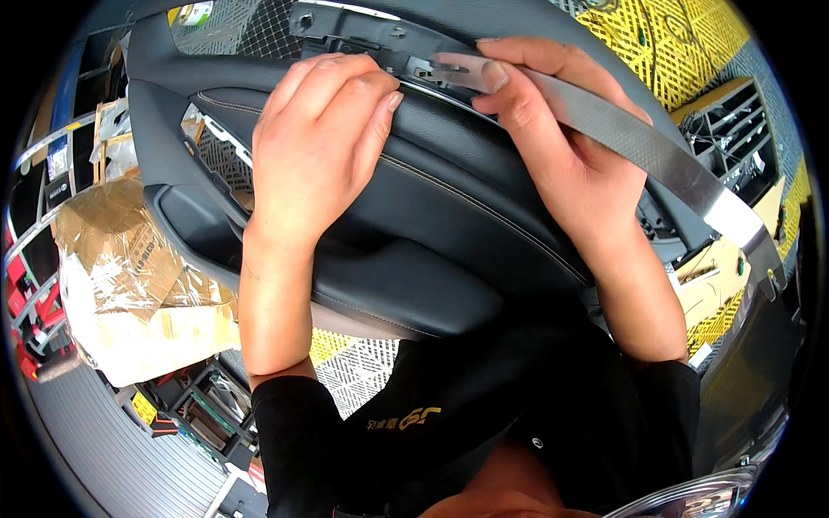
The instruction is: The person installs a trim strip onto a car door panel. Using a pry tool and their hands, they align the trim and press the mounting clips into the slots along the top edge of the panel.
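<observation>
A black car door panel point(484, 207) with pale stitching spans the space before me. My right hand point(570, 129) holds a long silver trim strip point(622, 134) near one end, thumb on top and fingers around its far side. That end lies over a black plastic bracket point(345, 30) with clips and slots on the panel; whether it is seated there I cannot tell. The strip's other end reaches out past the panel on the right. My left hand point(324, 129) rests at the bracket's near edge, fingers bent and pressed together. Its fingertips are partly hidden.
At the left are a brown cardboard box point(129, 250) in clear wrap and a metal-framed rack point(52, 164). A black slotted bin point(734, 138) stands at the right. Yellow and grey patterned flooring point(665, 43) shows behind the panel. An organizer tray point(203, 406) sits lower left.
</observation>
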The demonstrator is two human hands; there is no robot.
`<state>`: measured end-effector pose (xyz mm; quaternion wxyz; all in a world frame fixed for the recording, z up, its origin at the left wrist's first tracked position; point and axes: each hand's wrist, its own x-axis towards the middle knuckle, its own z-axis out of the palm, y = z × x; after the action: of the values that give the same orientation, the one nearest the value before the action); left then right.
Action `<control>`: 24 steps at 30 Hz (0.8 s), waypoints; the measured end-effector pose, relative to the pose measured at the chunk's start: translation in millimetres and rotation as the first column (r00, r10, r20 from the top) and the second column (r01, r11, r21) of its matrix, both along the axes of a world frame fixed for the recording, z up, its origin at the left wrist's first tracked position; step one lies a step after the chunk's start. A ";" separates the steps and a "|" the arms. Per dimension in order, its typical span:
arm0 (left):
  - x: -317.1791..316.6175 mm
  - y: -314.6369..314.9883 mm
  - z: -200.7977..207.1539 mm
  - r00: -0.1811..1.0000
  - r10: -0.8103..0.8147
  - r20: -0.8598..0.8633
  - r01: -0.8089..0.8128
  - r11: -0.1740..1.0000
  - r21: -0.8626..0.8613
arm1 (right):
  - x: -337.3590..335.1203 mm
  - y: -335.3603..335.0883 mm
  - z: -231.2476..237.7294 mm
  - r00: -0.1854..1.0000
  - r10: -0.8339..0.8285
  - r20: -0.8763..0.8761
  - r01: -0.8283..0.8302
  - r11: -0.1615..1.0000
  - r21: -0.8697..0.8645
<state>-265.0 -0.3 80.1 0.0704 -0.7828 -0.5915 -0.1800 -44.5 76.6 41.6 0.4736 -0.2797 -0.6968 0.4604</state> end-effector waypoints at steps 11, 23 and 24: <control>-6.6 -2.5 6.1 0.996 0.055 -0.070 -0.058 0.997 -0.044 | -18.5 -1.6 -17.9 0.999 -0.050 -0.014 0.049 0.998 -0.045; -4.9 1.7 2.5 0.987 0.097 -0.126 -0.102 0.994 -0.032 | -45.9 4.7 -22.8 0.996 -0.005 -0.086 -0.002 0.997 -0.075; -4.2 2.4 -0.9 0.986 0.114 -0.123 -0.117 0.993 -0.012 | -45.2 6.6 -25.6 0.999 -0.014 -0.049 0.011 0.999 -0.051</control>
<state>-269.2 2.1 79.2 0.1094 -0.7574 -0.6321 -0.1219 -89.6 83.2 16.0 0.4865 -0.2844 -0.6711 0.4818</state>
